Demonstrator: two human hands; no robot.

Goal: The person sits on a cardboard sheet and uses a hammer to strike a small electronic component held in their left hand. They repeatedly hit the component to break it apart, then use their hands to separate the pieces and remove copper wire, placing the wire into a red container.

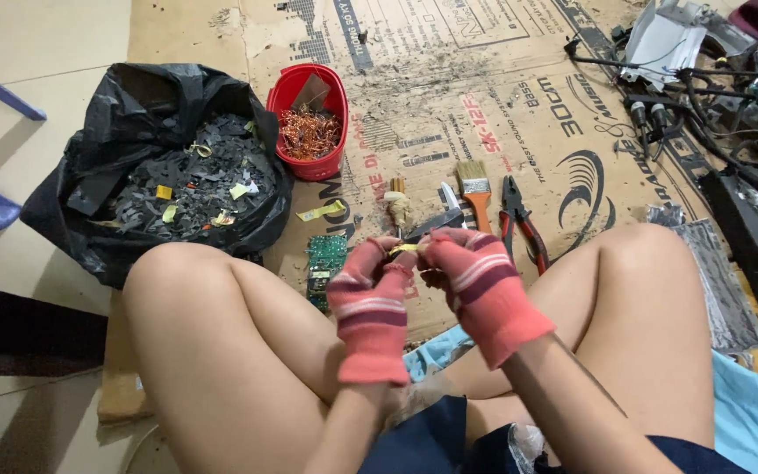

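Both gloved hands meet in a pinching grip on a small yellowish piece (403,249), held in the air above the cardboard sheet (519,114) between the person's raised knees. The left hand (370,303) and the right hand (475,285), each in a pink striped knit glove, have their fingertips closed on opposite ends of the piece; what the piece is cannot be told, since it is tiny and mostly covered. Just beyond the hands, on the cardboard, lie a paintbrush (476,190) with an orange handle, red-handled pliers (519,224), a metal blade tool (445,211) partly hidden by the gloves, and a pale wooden-handled tool (397,204). A green circuit board (326,254) lies just left of the left hand, with a strip of yellow tape (322,211) near it. Farther out stands a red plastic bucket (326,162) holding a tangle of copper wire (308,133). Touching it on the left is an open black rubbish bag (71,219) filled with dark grey scraps and a few yellow bits. Well apart, at the upper right, sits a heap of black cables and dismantled electronic parts (712,79), and a crumpled foil sheet (721,281) lies beside the right knee. A light blue cloth (747,412) is spread under the legs.
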